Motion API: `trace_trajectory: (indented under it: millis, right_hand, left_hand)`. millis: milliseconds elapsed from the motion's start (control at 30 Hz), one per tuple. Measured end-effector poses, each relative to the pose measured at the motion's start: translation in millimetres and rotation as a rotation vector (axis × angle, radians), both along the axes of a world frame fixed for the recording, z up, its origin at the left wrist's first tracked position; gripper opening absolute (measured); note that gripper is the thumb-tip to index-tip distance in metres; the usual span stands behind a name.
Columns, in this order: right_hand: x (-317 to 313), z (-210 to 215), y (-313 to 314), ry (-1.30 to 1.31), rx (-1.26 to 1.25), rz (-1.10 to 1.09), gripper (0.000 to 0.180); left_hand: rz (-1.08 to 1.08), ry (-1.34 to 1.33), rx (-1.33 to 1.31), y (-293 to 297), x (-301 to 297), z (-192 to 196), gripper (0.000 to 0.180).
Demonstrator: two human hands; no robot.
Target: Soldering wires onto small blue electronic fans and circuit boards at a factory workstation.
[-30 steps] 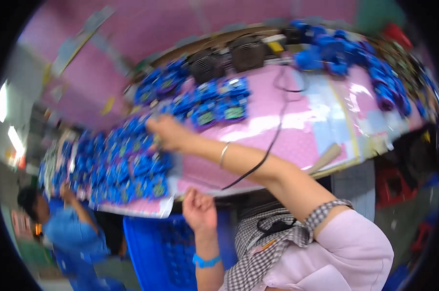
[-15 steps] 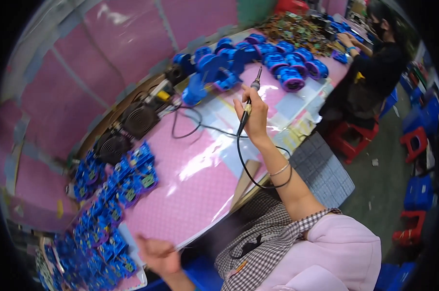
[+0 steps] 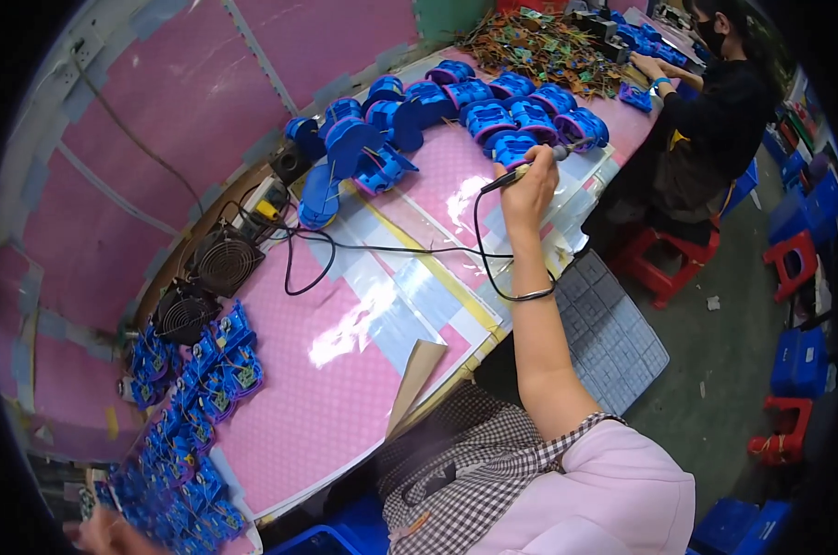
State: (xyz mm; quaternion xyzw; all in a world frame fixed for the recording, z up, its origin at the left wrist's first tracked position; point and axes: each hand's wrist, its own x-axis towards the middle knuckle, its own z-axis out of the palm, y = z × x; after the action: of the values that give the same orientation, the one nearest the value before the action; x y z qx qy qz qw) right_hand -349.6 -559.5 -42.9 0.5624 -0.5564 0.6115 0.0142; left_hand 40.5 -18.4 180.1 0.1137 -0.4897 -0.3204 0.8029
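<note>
Right hand [image 3: 530,190] at the right of the table, fingers curled closed around a slim soldering iron with a black handle [image 3: 505,179]. The iron lay across the grip, its metal end pointing right, past the fingers, toward rounded blue plastic housings with purple rims [image 3: 488,118]. These stood grouped just beyond the hand on the far side; whether the tip touched one, could not tell. A thin black cable [image 3: 419,251] ran left from the iron over the glossy pink patterned tabletop [image 3: 308,407].

Left hand [image 3: 109,535] at the near left edge, blurred; could not tell how open it was or whether it had hold of anything. Just beside it, to the right, lay rows of blue plastic housings with small green circuit boards [image 3: 192,388]. Two black round-grilled fans [image 3: 225,262] stood at the far end of those rows.
</note>
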Motion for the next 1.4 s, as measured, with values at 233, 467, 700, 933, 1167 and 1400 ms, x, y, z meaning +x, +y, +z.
trace_trajectory:
  millis: [233,467,700,933,1167,1400]
  right_hand:
    - [34,15,71,-0.016,-0.109,0.276,0.044]
    - [101,31,221,0.231,0.036,1.173,0.048]
    - [113,41,231,0.411,0.015,1.303,0.036]
    - [152,65,209,0.274,0.033,1.371,0.024]
    - [157,43,167,0.336,0.015,1.145,0.02]
    - [171,18,159,0.376,-0.151,1.447,0.026]
  left_hand:
    - [-0.013,0.506,0.51,-73,-89,-149,0.024]
    - [0.955,-0.448,1.135,-136,-162,-201,0.012]
    - [1.023,-0.592,1.186,-134,-167,-212,0.015]
    - [1.111,-0.781,1.25,-150,-151,-216,0.027]
    - [1.087,-0.873,1.228,-136,-157,-222,0.025]
    - [1.168,-0.848,1.258,-100,-163,-211,0.022]
